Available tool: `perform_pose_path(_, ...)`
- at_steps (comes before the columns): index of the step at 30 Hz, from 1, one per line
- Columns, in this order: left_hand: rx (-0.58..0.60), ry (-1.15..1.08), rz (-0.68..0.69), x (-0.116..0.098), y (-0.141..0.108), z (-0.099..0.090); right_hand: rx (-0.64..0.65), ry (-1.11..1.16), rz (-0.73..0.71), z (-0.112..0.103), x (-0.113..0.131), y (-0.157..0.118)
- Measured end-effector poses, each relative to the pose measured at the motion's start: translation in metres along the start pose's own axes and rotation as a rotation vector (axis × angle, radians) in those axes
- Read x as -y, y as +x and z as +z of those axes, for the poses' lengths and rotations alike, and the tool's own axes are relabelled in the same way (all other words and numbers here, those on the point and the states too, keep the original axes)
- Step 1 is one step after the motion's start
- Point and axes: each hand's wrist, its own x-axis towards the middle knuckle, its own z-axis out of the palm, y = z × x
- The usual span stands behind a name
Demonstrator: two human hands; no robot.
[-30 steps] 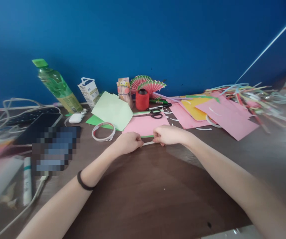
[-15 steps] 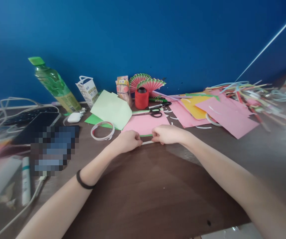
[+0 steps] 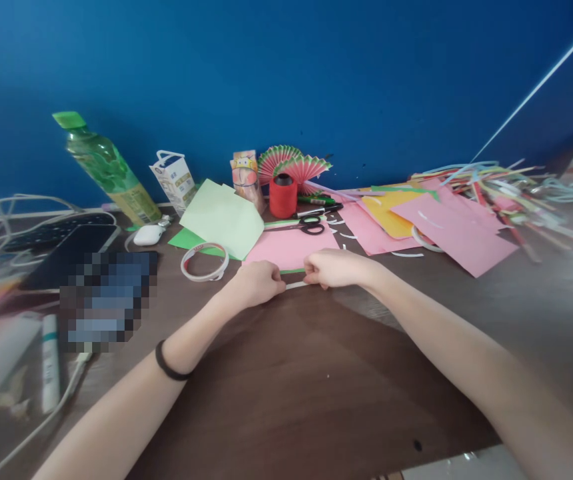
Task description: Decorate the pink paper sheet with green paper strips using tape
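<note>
Between my two hands a narrow white strip runs across, close to the tabletop; whether it is tape or paper I cannot tell. My left hand is closed on its left end, fingers pinched. My right hand pinches the other end, knuckles up. Just behind the strip lies a pink sheet with a green edge showing under it. A roll of tape rests left of my left hand. Black-handled scissors lie on the far part of the pink sheet.
Behind stand a green bottle, a white carton, a red thread spool and folded paper fans. Coloured paper and a heap of thin sticks are at right. A phone with a cable and a marker lie left.
Both hands keep the same pinched hold on the white strip and have hardly moved. The whole view has shifted very slightly.
</note>
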Motion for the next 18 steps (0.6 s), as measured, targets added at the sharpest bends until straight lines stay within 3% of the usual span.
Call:
perform_pose_path(11, -0.003, 0.066, -0.004, -0.003, -0.002, -0.001, 0.034, 0.110, -0.026, 0.001, -0.005, 0.006)
perform_pose_path(18, 0.000, 0.056, -0.018, -0.002, -0.001, 0.000, 0.071, 0.170, -0.010, -0.006, -0.022, 0.008)
